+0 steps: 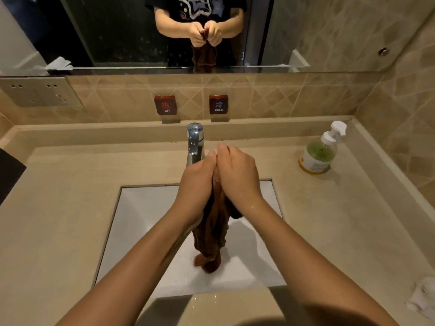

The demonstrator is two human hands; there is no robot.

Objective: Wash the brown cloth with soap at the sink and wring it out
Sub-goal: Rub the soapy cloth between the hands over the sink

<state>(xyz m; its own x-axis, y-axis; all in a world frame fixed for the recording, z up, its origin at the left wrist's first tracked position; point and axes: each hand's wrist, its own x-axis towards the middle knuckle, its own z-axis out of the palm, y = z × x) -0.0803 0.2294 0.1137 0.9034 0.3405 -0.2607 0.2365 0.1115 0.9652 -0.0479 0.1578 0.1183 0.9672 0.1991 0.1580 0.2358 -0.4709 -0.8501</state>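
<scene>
Beige bathroom counter [70, 208], white sink [146, 220]. Squeezing top of cloth [211, 236] with left hand [196, 182] and right hand [237, 175], fingers curled round it, tips mostly hidden. Hangs down into sink. Tap [195, 140] half blocked.

Single head-worn wide-angle view, looking forward and down, close over the sink [146, 208], mirror [164, 31] at top
</scene>
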